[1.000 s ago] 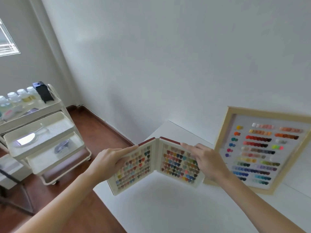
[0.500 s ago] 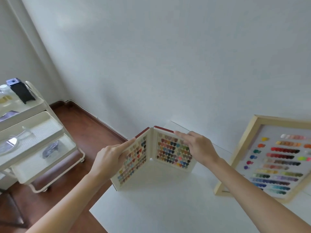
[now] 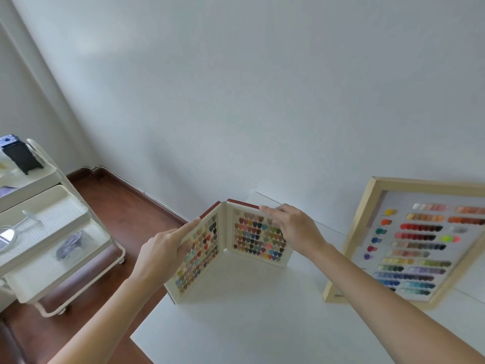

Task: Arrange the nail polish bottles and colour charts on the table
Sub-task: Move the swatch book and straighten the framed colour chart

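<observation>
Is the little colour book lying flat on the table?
No, the folding colour chart stands upright and open on the white table, steadied by the left hand and right hand.

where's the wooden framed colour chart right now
In the head view, the wooden framed colour chart leans against the wall at the white table's right, beside the folding swatch book.

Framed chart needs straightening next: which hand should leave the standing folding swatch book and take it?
Right, probably. The right hand rests on the book's near panel beside the wooden-framed colour chart; the left hand holds the red-backed folding swatch book at the white table edge.
</observation>
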